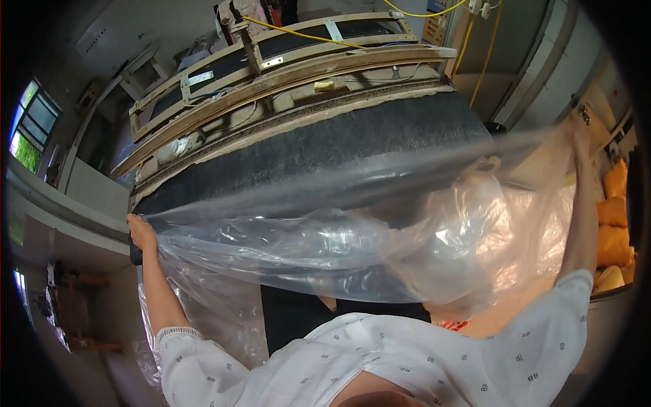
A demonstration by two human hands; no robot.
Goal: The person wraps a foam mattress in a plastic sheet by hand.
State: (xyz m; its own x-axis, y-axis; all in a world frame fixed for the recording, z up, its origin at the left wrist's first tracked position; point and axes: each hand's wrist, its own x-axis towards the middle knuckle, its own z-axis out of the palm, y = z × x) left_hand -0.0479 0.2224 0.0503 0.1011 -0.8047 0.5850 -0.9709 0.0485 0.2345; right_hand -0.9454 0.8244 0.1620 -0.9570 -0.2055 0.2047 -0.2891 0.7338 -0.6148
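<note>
A wide, clear plastic sheet (319,237) stretches between my spread arms, wrinkled and shiny, with its far edge pulled fairly taut. My left hand (141,232) is closed on the sheet's left end, beside the left corner of a dark grey padded table (339,139). Raised at the far right, my right hand (580,130) grips the other end, its fingers small and hard to make out. The sheet covers the near part of the table and hangs in loose folds in front of my body.
Along the table's back runs a wooden frame (271,81) with metal brackets. A yellow cord (305,34) crosses above it. Orange bundles (612,210) are stacked at the right. More plastic (536,237) drapes near my right arm. A window (34,125) is at the left.
</note>
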